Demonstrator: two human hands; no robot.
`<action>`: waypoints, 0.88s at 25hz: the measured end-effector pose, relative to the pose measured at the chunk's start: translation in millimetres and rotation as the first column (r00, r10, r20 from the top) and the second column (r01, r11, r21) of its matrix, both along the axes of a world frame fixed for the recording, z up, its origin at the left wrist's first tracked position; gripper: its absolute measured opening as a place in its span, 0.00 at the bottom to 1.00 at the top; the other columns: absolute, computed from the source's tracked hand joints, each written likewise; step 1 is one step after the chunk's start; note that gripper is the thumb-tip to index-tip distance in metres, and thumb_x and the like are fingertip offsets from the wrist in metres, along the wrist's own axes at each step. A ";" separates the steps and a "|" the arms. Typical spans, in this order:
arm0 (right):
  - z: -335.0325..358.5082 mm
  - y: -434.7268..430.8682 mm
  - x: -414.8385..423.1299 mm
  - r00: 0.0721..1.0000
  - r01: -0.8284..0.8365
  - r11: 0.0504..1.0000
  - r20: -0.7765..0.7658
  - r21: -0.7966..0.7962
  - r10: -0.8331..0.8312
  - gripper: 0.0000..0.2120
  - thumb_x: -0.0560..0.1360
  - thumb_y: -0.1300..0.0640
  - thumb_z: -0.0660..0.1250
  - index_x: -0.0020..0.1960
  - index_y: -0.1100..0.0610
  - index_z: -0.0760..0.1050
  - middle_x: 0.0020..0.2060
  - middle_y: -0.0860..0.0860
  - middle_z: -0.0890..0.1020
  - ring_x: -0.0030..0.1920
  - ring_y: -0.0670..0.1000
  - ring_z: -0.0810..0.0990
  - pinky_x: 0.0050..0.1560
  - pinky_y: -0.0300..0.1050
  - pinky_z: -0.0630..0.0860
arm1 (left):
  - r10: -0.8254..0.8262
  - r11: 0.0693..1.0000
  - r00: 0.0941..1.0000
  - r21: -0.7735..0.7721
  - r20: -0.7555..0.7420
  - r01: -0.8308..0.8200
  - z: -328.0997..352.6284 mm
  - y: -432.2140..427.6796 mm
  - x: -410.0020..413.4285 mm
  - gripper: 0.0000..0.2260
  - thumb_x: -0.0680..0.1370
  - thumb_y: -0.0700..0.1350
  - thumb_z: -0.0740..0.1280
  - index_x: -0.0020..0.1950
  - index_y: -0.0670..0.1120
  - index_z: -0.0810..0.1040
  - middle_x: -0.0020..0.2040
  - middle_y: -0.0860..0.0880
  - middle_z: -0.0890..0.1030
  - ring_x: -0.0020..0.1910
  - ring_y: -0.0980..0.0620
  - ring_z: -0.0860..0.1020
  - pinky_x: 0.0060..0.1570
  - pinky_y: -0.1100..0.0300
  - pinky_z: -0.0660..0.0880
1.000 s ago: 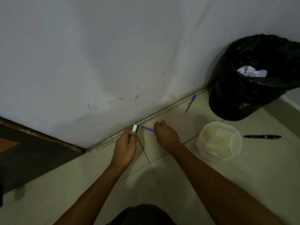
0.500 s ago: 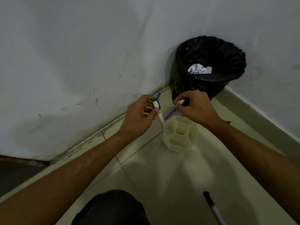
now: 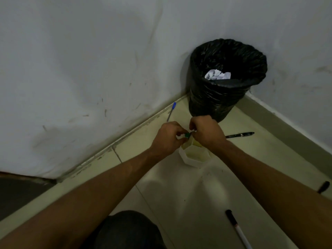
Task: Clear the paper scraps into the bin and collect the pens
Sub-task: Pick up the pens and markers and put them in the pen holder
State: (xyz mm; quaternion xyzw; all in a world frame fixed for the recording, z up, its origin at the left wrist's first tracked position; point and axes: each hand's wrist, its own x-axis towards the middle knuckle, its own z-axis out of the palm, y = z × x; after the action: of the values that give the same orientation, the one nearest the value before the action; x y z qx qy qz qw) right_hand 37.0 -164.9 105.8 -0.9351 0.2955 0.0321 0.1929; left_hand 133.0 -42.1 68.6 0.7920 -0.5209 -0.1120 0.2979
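A white honeycomb pen holder stands on the tiled floor. Both hands hover over its far rim. My left hand grips a green-capped marker whose body points down into the holder. My right hand pinches the white end of a purple pen, mostly hidden by the fingers. A blue pen lies by the wall. A black pen lies right of my right hand. A black-capped white marker lies near the bottom. The black-lined bin holds crumpled paper.
The bin stands in the corner where two white walls meet. Another dark pen tip shows at the right edge behind my forearm. My dark-clothed knee fills the bottom centre. A dark floor area lies at the far left.
Both hands have come closer together over the holder, and the marker and the purple pen have gone lower into it. The view has shifted slightly, so the bin sits farther right.
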 end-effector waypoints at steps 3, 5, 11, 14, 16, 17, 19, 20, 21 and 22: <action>-2.1 4.9 -4.8 0.999 -0.038 0.999 -0.030 0.024 0.039 0.11 0.72 0.58 0.73 0.54 0.56 0.81 0.50 0.53 0.83 0.44 0.50 0.81 0.47 0.45 0.81 | -0.064 0.984 0.997 0.167 0.032 0.058 10.8 -0.2 -1.8 0.18 0.68 0.42 0.76 0.58 0.46 0.83 0.52 0.45 0.81 0.47 0.49 0.79 0.48 0.57 0.79; 4.3 2.3 -11.6 0.996 -0.086 0.996 0.008 0.005 0.086 0.11 0.73 0.55 0.72 0.54 0.54 0.81 0.50 0.50 0.81 0.39 0.45 0.77 0.41 0.40 0.75 | -0.068 0.938 0.997 0.337 -0.037 0.077 17.3 9.8 3.3 0.29 0.67 0.37 0.74 0.68 0.45 0.75 0.59 0.44 0.77 0.54 0.48 0.78 0.47 0.62 0.74; 36.9 -23.7 -35.2 0.986 -0.057 0.998 0.156 -0.017 0.059 0.07 0.73 0.52 0.71 0.49 0.53 0.84 0.45 0.52 0.84 0.41 0.52 0.81 0.43 0.44 0.75 | 0.177 0.941 0.972 0.314 -0.156 -0.121 7.0 39.1 19.5 0.22 0.70 0.37 0.67 0.65 0.43 0.76 0.59 0.42 0.79 0.57 0.45 0.77 0.53 0.61 0.71; 7.7 -52.4 -38.8 0.997 0.017 0.999 0.080 0.031 -0.019 0.07 0.71 0.46 0.72 0.48 0.41 0.81 0.42 0.50 0.84 0.44 0.56 0.84 0.46 0.53 0.81 | 0.324 0.912 0.938 0.306 -0.123 -0.275 -3.4 25.3 42.6 0.21 0.72 0.41 0.68 0.65 0.42 0.75 0.61 0.40 0.77 0.61 0.43 0.75 0.60 0.55 0.71; -32.4 -90.1 -45.8 0.990 0.077 0.996 0.126 -0.050 -0.071 0.09 0.67 0.31 0.67 0.44 0.33 0.75 0.40 0.44 0.83 0.43 0.53 0.84 0.42 0.53 0.83 | 0.342 0.899 0.935 0.324 -0.096 -0.295 -10.9 7.7 60.9 0.23 0.71 0.41 0.69 0.66 0.38 0.73 0.62 0.37 0.76 0.62 0.39 0.74 0.62 0.51 0.72; -53.8 -111.3 -47.8 0.990 0.062 0.996 0.132 -0.066 -0.052 0.09 0.67 0.30 0.66 0.42 0.33 0.74 0.39 0.42 0.82 0.42 0.52 0.84 0.41 0.52 0.82 | 0.338 0.887 0.939 0.356 -0.069 -0.294 -15.4 -1.1 70.3 0.24 0.71 0.41 0.70 0.66 0.38 0.72 0.62 0.36 0.75 0.62 0.37 0.74 0.61 0.50 0.72; -71.9 -120.5 -47.2 0.992 0.000 0.999 0.127 -0.037 0.005 0.06 0.70 0.36 0.68 0.41 0.35 0.74 0.38 0.42 0.82 0.41 0.52 0.83 0.43 0.52 0.82 | 0.330 0.861 0.944 0.414 -0.012 -0.295 -30.1 -16.4 88.0 0.26 0.70 0.42 0.70 0.68 0.38 0.70 0.62 0.35 0.74 0.60 0.36 0.74 0.59 0.48 0.74; -61.0 -107.9 -47.9 0.992 0.024 1.000 0.123 -0.004 -0.024 0.05 0.70 0.37 0.69 0.41 0.34 0.74 0.38 0.41 0.81 0.43 0.53 0.83 0.45 0.55 0.82 | 0.314 0.859 0.949 0.422 0.013 -0.290 -38.5 -27.1 91.8 0.26 0.70 0.41 0.69 0.67 0.38 0.70 0.61 0.35 0.74 0.59 0.35 0.74 0.58 0.47 0.75; -42.2 -89.6 -46.1 0.991 0.056 0.998 0.119 0.032 -0.060 0.04 0.70 0.41 0.70 0.43 0.33 0.76 0.38 0.42 0.80 0.44 0.53 0.83 0.46 0.57 0.82 | 0.295 0.861 0.954 0.421 0.047 -0.287 -47.0 -32.9 94.5 0.24 0.71 0.40 0.68 0.66 0.38 0.71 0.60 0.34 0.74 0.58 0.35 0.75 0.56 0.47 0.75; -26.6 -75.6 -44.8 0.991 0.064 0.996 0.110 0.060 -0.071 0.06 0.71 0.46 0.71 0.46 0.36 0.78 0.39 0.44 0.80 0.45 0.54 0.83 0.46 0.58 0.82 | 0.269 0.867 0.959 0.414 0.084 -0.279 -54.2 -39.7 94.1 0.21 0.71 0.40 0.67 0.64 0.37 0.72 0.59 0.34 0.75 0.56 0.35 0.75 0.55 0.48 0.75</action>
State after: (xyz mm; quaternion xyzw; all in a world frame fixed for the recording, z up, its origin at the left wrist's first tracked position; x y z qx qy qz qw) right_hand -7.8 -240.5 79.2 -0.9191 0.3146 -0.0187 0.2366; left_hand 227.1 -81.9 14.5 0.9047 -0.3700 -0.1692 0.1267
